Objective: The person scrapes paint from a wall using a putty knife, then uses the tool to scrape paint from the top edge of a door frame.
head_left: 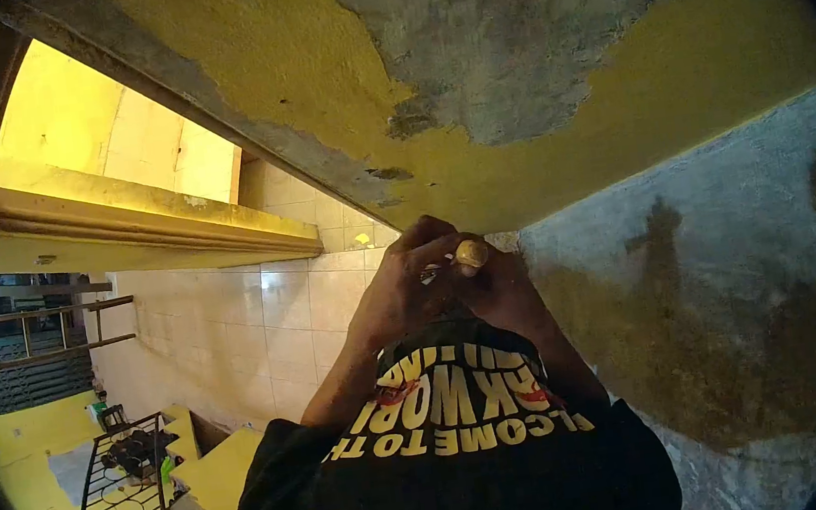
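Close together in front of the chest, both hands meet at the centre of the view. My right hand [503, 287] is closed around a tool with a rounded, yellowish-brown handle end [471, 253] that points up at the camera. My left hand [401, 284] is beside it with its fingers curled and touching the right hand. A small whitish bit shows between the left fingers, too small to name. The rest of the tool is hidden by the hands.
A peeling yellow wall [296, 66] rises ahead, and a grey, damp-stained wall [722, 270] is at the right. At the left are a tiled floor [224, 316], a wooden ladder [45, 333], a metal railing [120, 509] and a yellow-lit doorway.
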{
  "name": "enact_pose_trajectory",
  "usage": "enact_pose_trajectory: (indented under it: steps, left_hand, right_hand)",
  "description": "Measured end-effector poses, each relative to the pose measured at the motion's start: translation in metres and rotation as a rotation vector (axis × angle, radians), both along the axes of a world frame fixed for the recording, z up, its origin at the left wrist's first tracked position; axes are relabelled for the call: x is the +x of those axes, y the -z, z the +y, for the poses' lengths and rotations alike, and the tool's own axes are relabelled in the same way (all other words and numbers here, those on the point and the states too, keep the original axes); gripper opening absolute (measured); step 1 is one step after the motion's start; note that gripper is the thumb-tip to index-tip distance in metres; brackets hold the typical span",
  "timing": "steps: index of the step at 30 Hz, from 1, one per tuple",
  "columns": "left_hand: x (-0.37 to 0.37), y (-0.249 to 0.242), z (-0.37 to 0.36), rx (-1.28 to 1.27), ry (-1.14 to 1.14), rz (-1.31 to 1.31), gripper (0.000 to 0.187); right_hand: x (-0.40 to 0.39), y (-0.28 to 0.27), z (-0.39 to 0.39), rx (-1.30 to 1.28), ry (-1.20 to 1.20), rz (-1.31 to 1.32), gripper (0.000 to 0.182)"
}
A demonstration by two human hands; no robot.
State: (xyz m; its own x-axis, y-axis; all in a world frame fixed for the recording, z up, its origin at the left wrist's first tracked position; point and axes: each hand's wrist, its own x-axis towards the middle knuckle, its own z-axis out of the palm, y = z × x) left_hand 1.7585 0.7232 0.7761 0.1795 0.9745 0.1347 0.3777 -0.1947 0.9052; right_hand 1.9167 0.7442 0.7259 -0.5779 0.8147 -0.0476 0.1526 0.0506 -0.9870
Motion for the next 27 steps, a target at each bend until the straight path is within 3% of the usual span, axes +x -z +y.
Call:
enact_pose_trajectory:
  steps: [3,5,9,11,12,14,15,18,20,22,24,25,26,27]
  left_hand:
    - [0.0,-0.006,0.001,0.012,-0.041,-0.005,0.028]
    - [0.002,-0.019,0.007,0.012,-0.066,-0.054,0.028]
    - [0.01,-0.037,0.014,0.045,-0.069,-0.032,0.029]
    - [0.011,-0.046,0.014,0.067,-0.118,0.019,0.033]
    - [0.008,-0.045,0.014,0.065,-0.124,0.015,0.033]
    - [-0.008,-0.044,0.016,0.311,-0.296,0.053,0.037]
    - [-0.022,-0.04,0.016,0.383,-0.43,0.01,0.035]
    - [-0.068,-0.028,0.026,0.468,-0.88,-0.159,0.035]
    - [-0.09,-0.027,0.045,0.54,-1.012,-0.3,0.038]
    - [-0.11,-0.013,0.068,0.6,-1.006,-0.241,0.044]
    - [-0.117,-0.007,0.088,0.735,-0.939,-0.328,0.048]
    - [-0.12,0.002,0.093,0.598,-0.987,-0.342,0.053]
    - [-0.126,0.012,0.104,0.788,-1.06,0.353,0.057]
    - [-0.127,0.023,0.108,0.793,-1.051,0.151,0.058]
  right_hand:
    - [-0.003,-0.004,0.005,0.058,-0.036,-0.165,0.038]
    - [-0.009,0.007,0.007,0.303,0.118,0.029,0.035]
    - [-0.013,-0.004,0.008,0.159,0.032,0.052,0.033]
    - [-0.013,-0.008,0.013,-0.216,-0.036,0.519,0.033]
    - [-0.013,-0.013,0.017,-0.22,-0.04,0.514,0.033]
    - [-0.014,-0.022,0.027,-0.253,0.119,0.655,0.039]
    - [-0.019,-0.011,0.024,-0.177,0.277,0.885,0.048]
    - [-0.008,-0.041,0.063,0.058,0.018,1.062,0.055]
    - [-0.01,-0.069,0.072,0.163,-0.04,1.088,0.054]
    - [-0.015,-0.098,0.075,0.17,0.253,1.099,0.056]
    - [-0.02,-0.117,0.085,0.23,0.201,1.214,0.056]
    - [-0.022,-0.123,0.092,0.291,0.143,1.333,0.056]
    - [-0.022,-0.126,0.098,0.294,0.142,1.332,0.056]
    - [-0.02,-0.127,0.106,0.379,-0.003,1.352,0.056]
